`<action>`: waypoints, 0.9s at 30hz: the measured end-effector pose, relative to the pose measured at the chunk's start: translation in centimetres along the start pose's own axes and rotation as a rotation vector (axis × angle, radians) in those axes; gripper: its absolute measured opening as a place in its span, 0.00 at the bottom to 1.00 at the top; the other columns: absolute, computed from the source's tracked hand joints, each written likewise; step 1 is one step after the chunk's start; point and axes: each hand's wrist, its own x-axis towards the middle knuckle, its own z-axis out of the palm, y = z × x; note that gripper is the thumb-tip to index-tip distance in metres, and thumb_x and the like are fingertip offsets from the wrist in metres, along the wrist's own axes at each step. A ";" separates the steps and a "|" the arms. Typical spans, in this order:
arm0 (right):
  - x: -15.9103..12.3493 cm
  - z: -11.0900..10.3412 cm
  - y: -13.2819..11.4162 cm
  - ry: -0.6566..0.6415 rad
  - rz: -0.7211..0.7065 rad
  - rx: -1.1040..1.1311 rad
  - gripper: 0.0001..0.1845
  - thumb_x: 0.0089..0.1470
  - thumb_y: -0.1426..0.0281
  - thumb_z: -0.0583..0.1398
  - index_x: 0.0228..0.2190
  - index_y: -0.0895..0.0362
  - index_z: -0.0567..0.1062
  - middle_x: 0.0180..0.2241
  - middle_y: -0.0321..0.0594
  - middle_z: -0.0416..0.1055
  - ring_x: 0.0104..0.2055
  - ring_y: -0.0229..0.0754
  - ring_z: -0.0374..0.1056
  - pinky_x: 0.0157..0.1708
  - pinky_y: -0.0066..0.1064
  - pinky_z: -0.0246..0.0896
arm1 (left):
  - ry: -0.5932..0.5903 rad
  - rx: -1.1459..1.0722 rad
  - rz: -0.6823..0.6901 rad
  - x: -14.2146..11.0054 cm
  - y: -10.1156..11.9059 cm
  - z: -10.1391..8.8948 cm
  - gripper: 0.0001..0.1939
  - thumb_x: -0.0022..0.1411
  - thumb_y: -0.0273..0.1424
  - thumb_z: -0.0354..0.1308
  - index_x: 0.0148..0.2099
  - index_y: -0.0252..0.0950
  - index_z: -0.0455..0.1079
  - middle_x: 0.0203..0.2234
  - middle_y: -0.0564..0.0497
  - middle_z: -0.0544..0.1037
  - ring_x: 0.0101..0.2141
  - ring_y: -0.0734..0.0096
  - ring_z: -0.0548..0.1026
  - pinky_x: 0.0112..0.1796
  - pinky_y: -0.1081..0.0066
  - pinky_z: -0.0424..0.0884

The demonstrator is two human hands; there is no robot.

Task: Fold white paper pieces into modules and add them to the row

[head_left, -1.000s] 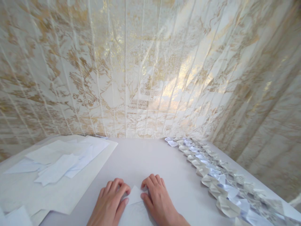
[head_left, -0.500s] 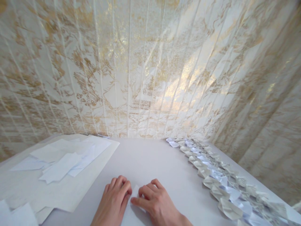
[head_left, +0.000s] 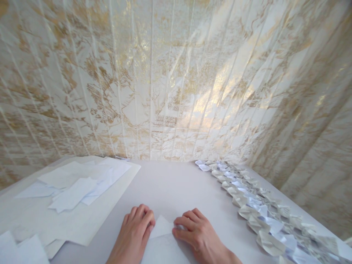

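White paper sheet (head_left: pixel 161 228) lies at six o'clock on a pale table (head_left: pixel 167 187), its peaked tip toward twelve. At its nine o'clock edge, the left hand (head_left: pixel 134 233) curls, thumb close to forefinger; at three, the right hand (head_left: pixel 196 233) bends its fingers with a slim gap at the thumb. Whether either pinches paper cannot be told. Uneven pressure could skew the sheet or crease it crookedly.

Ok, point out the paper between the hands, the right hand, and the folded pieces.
Paper (head_left: pixel 164 247), head view: near part, below the pointed tip.
Right hand (head_left: pixel 199 231), head view: back of it.
Folded pieces (head_left: pixel 253 202), head view: one near mid-row.
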 end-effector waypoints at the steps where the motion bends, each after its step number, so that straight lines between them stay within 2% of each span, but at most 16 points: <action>1: -0.2 -0.3 0.1 0.001 0.006 0.000 0.09 0.62 0.75 0.53 0.38 0.52 0.71 0.40 0.36 0.76 0.39 0.41 0.66 0.38 0.34 0.55 | 0.000 0.005 0.005 0.0 -0.1 0.0 0.11 0.62 0.21 0.46 0.32 0.40 0.65 0.32 0.54 0.70 0.35 0.64 0.67 0.36 0.65 0.61; 6: -0.7 -0.5 0.4 0.055 0.065 0.015 0.11 0.58 0.79 0.54 0.34 0.52 0.71 0.39 0.36 0.76 0.38 0.41 0.68 0.38 0.33 0.56 | -0.042 0.039 0.090 -0.4 -0.3 0.0 0.10 0.65 0.24 0.47 0.35 0.41 0.68 0.35 0.52 0.72 0.37 0.64 0.69 0.36 0.66 0.63; 8: -0.6 -0.1 0.3 0.107 0.107 0.053 0.12 0.56 0.80 0.53 0.34 0.52 0.71 0.39 0.37 0.75 0.37 0.40 0.69 0.38 0.32 0.57 | -0.037 0.113 0.117 -0.7 -0.2 -0.2 0.05 0.62 0.27 0.54 0.39 0.42 0.70 0.38 0.52 0.74 0.39 0.62 0.70 0.39 0.64 0.64; 11: -0.2 0.7 -0.1 0.145 0.161 0.121 0.14 0.53 0.81 0.53 0.38 0.53 0.70 0.39 0.39 0.75 0.38 0.41 0.69 0.38 0.32 0.59 | -0.050 0.251 0.145 -0.9 0.1 -0.5 0.09 0.55 0.27 0.62 0.40 0.42 0.71 0.41 0.51 0.76 0.42 0.58 0.71 0.41 0.61 0.64; 15: 1.0 2.0 -1.3 0.114 0.173 0.148 0.15 0.51 0.80 0.58 0.40 0.52 0.70 0.41 0.38 0.74 0.39 0.43 0.69 0.41 0.33 0.60 | -0.082 0.354 0.232 -0.6 -0.2 -0.3 0.06 0.59 0.26 0.59 0.38 0.41 0.71 0.38 0.52 0.77 0.40 0.58 0.73 0.39 0.62 0.65; 18: 2.1 2.9 -2.0 0.085 0.189 0.105 0.12 0.51 0.77 0.61 0.38 0.52 0.70 0.39 0.36 0.74 0.38 0.42 0.68 0.39 0.31 0.60 | -0.023 0.409 0.313 -0.5 -1.0 0.4 0.05 0.61 0.26 0.56 0.37 0.41 0.71 0.34 0.53 0.77 0.36 0.60 0.74 0.36 0.63 0.65; 22: 3.3 4.0 -2.2 0.084 0.189 -0.030 0.08 0.51 0.75 0.64 0.32 0.53 0.70 0.34 0.33 0.74 0.33 0.41 0.67 0.34 0.31 0.58 | 0.075 0.476 0.411 -0.4 -1.8 0.6 0.09 0.64 0.24 0.52 0.34 0.41 0.70 0.31 0.54 0.77 0.30 0.62 0.74 0.33 0.64 0.65; 25: 3.7 4.3 -2.1 0.114 0.133 -0.147 0.08 0.53 0.76 0.62 0.28 0.54 0.67 0.30 0.34 0.72 0.29 0.40 0.65 0.30 0.32 0.54 | 0.120 0.397 0.374 -0.3 -1.7 0.1 0.11 0.66 0.25 0.49 0.34 0.41 0.69 0.29 0.54 0.76 0.28 0.65 0.73 0.31 0.66 0.65; 27: 3.6 4.2 -1.9 0.123 0.108 -0.200 0.09 0.53 0.77 0.61 0.28 0.54 0.66 0.28 0.35 0.71 0.28 0.40 0.63 0.28 0.32 0.53 | 0.113 0.213 0.315 -0.4 -1.2 -0.2 0.10 0.68 0.28 0.49 0.35 0.43 0.68 0.29 0.55 0.76 0.29 0.67 0.74 0.32 0.68 0.67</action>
